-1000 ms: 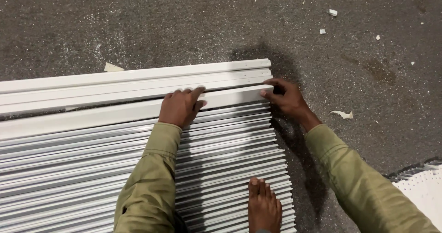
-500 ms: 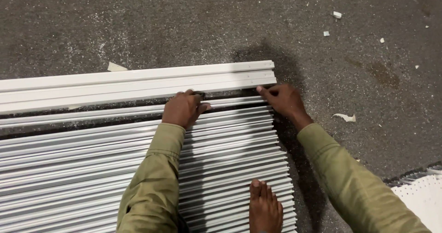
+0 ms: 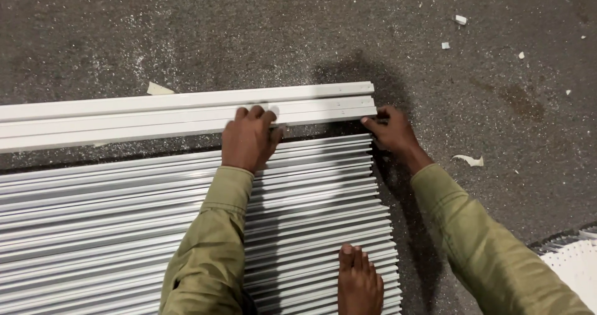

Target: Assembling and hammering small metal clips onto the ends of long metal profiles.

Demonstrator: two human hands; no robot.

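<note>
A group of three long white strips [image 3: 155,117] is lying flat on the grey floor [image 3: 186,35], running from the left edge of the view to an end near the middle. Just below this group, across a narrow dark gap of bare floor, a wide stack of many more white strips [image 3: 124,215] is lying side by side.

The left hand [image 3: 249,138] is resting palm down over the lowest strip of the group, fingers curled together over its near edge and pressing on it; the wrist is crossing the top of the stack. The right hand [image 3: 393,131] is sitting at the right end of the group, its fingertips pinched on the end of that same lowest strip, the rest of the hand lying on the floor just past the stack. Both arms are wearing olive green sleeves [image 3: 211,240].

A bare foot [image 3: 359,282] is standing on the stack, well below the group and near the stack's right end. Small white scraps [image 3: 467,160] are lying on the floor to the right of the group, and one pale scrap [image 3: 158,89] is touching its far edge.
</note>
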